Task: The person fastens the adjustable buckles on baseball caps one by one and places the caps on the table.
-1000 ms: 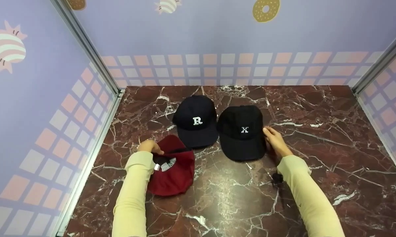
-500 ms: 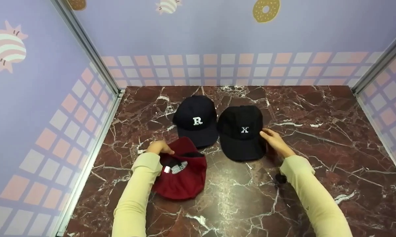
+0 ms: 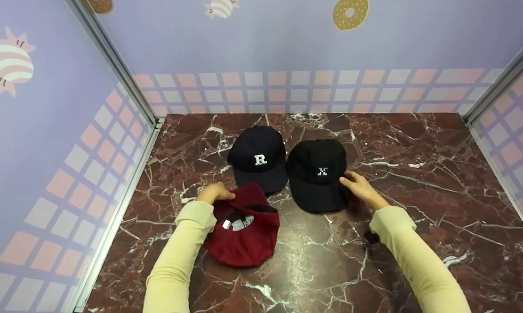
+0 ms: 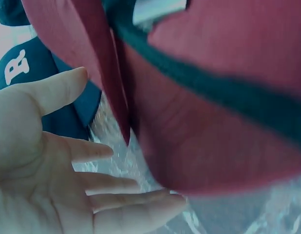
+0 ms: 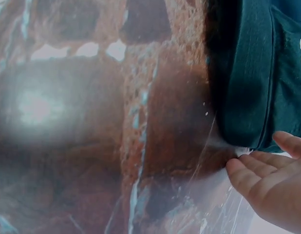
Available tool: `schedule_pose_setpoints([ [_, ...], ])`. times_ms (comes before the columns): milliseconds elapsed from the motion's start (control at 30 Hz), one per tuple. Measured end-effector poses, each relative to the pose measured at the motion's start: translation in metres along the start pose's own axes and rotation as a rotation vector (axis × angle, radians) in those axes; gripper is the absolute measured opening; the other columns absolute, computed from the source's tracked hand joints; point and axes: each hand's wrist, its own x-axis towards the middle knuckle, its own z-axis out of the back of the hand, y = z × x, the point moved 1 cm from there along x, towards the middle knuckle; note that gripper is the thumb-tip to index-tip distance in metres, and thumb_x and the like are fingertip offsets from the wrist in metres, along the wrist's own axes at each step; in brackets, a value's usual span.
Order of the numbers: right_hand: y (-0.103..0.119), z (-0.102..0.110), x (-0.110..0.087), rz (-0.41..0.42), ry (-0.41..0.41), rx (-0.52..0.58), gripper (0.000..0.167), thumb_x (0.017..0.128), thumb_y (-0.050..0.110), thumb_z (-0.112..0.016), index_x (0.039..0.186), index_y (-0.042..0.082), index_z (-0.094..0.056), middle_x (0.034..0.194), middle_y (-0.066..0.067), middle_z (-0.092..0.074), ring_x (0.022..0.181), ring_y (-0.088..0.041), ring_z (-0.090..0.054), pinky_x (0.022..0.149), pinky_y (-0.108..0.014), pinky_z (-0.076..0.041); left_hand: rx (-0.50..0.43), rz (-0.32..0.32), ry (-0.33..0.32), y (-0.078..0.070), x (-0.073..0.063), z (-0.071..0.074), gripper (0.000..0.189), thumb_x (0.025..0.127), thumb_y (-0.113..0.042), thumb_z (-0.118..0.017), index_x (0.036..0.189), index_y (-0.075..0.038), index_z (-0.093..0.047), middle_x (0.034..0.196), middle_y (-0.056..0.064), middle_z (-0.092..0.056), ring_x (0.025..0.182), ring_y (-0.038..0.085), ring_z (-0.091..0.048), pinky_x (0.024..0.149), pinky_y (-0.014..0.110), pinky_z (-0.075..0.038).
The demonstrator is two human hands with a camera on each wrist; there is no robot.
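A dark red baseball cap lies upturned at front left, its inner label and white tag showing. My left hand is at its left side; in the left wrist view the fingers stretch out straight beside the cap's edge, the thumb near its brim. Behind it, a navy cap with a white R stands upright, its brim toward me and overlapped by the red one. To the right sits a black cap with a white X. My right hand is at its right side, fingers extended near its lower edge.
All three caps rest on a glossy red-brown marble tabletop. Patterned lilac panels enclose it at the back and both sides, with metal posts at the corners. A small dark object shows by the right cuff.
The red cap has shifted right along with my left hand, so it now overlaps the navy cap's brim. My right hand has moved slightly along the black cap's side; both dark caps stayed put.
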Motion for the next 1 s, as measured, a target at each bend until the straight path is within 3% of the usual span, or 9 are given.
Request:
schedule_pose_setpoints([
  [100, 0.002, -0.002, -0.001, -0.001, -0.004, -0.017, 0.055, 0.093, 0.021, -0.042, 0.132, -0.013, -0.024, 0.134, -0.032, -0.028, 0.126, -0.04, -0.027, 0.104, -0.047, -0.023, 0.004, -0.006, 0.037, 0.009, -0.005, 0.01, 0.09, 0.053, -0.072, -0.062, 0.116, -0.009, -0.053, 0.119, 0.013, -0.053, 0.107, 0.034, -0.049, 0.085, 0.049, -0.04],
  [167, 0.002, -0.003, -0.001, -0.001, -0.005, -0.022, 0.054, 0.093, 0.021, -0.042, 0.131, -0.013, -0.025, 0.134, -0.032, -0.029, 0.125, -0.04, -0.028, 0.104, -0.047, -0.023, -0.009, -0.003, 0.114, 0.004, -0.045, 0.03, 0.076, 0.06, -0.064, -0.065, 0.11, -0.007, -0.058, 0.113, 0.015, -0.057, 0.102, 0.034, -0.052, 0.082, 0.046, -0.043],
  [200, 0.002, -0.003, -0.001, -0.002, -0.004, -0.022, 0.054, 0.093, 0.021, -0.042, 0.131, -0.012, -0.026, 0.134, -0.032, -0.029, 0.125, -0.04, -0.028, 0.104, -0.047, -0.023, -0.024, -0.012, 0.175, -0.004, -0.082, 0.047, 0.073, 0.066, -0.056, -0.065, 0.112, -0.001, -0.056, 0.115, 0.02, -0.055, 0.103, 0.035, -0.051, 0.083, 0.044, -0.044],
  [267, 0.002, -0.003, -0.002, -0.006, 0.0, -0.014, 0.054, 0.093, 0.022, -0.042, 0.132, -0.011, -0.026, 0.135, -0.031, -0.03, 0.125, -0.039, -0.028, 0.104, -0.046, -0.023, -0.068, 0.019, 0.291, 0.006, -0.083, 0.048, 0.078, 0.067, -0.055, -0.065, 0.117, 0.003, -0.052, 0.116, 0.023, -0.054, 0.103, 0.035, -0.052, 0.082, 0.042, -0.045],
  [367, 0.0, -0.003, -0.002, -0.006, 0.001, -0.02, 0.053, 0.093, 0.022, -0.042, 0.131, -0.012, -0.026, 0.134, -0.031, -0.03, 0.124, -0.039, -0.029, 0.103, -0.047, -0.024, -0.121, 0.062, 0.398, 0.027, -0.055, 0.037, 0.082, 0.065, -0.055, -0.068, 0.117, 0.006, -0.05, 0.109, 0.023, -0.059, 0.095, 0.032, -0.057, 0.075, 0.037, -0.048],
  [533, -0.002, -0.001, -0.004, -0.007, 0.001, -0.036, 0.054, 0.093, 0.024, -0.042, 0.13, -0.011, -0.028, 0.132, -0.031, -0.032, 0.123, -0.039, -0.032, 0.102, -0.047, -0.026, -0.145, 0.108, 0.437, 0.061, 0.026, 0.001, 0.056, 0.066, -0.046, -0.071, 0.1, -0.003, -0.06, 0.073, 0.007, -0.065, 0.064, 0.018, -0.063, 0.062, 0.032, -0.051],
  [633, -0.002, -0.001, -0.005, -0.018, 0.009, -0.04, 0.053, 0.093, 0.025, -0.042, 0.131, -0.01, -0.028, 0.133, -0.03, -0.032, 0.122, -0.039, -0.032, 0.101, -0.047, -0.027, -0.134, 0.139, 0.495, 0.075, 0.063, -0.016, 0.05, 0.071, -0.045, -0.067, 0.102, -0.007, -0.059, 0.064, 0.001, -0.062, 0.058, 0.012, -0.06, 0.061, 0.03, -0.05],
  [833, -0.003, 0.0, -0.005, -0.024, -0.006, -0.03, 0.05, 0.092, 0.022, -0.042, 0.128, -0.011, -0.032, 0.13, -0.031, -0.035, 0.119, -0.039, -0.036, 0.1, -0.047, -0.029, -0.287, 0.166, 0.495, 0.087, 0.092, -0.027, 0.057, 0.074, -0.038, -0.067, 0.12, -0.012, -0.048, 0.087, 0.007, -0.059, 0.062, 0.013, -0.059, 0.061, 0.029, -0.05],
  [1000, -0.004, 0.001, -0.004, -0.015, -0.027, -0.035, 0.047, 0.092, 0.02, -0.042, 0.126, -0.011, -0.034, 0.129, -0.031, -0.037, 0.118, -0.039, -0.038, 0.099, -0.047, -0.03, -0.429, 0.165, 0.436, 0.089, 0.11, -0.035, 0.039, 0.076, -0.028, -0.068, 0.108, -0.009, -0.057, 0.103, 0.009, -0.056, 0.071, 0.016, -0.063, 0.068, 0.03, -0.051],
])
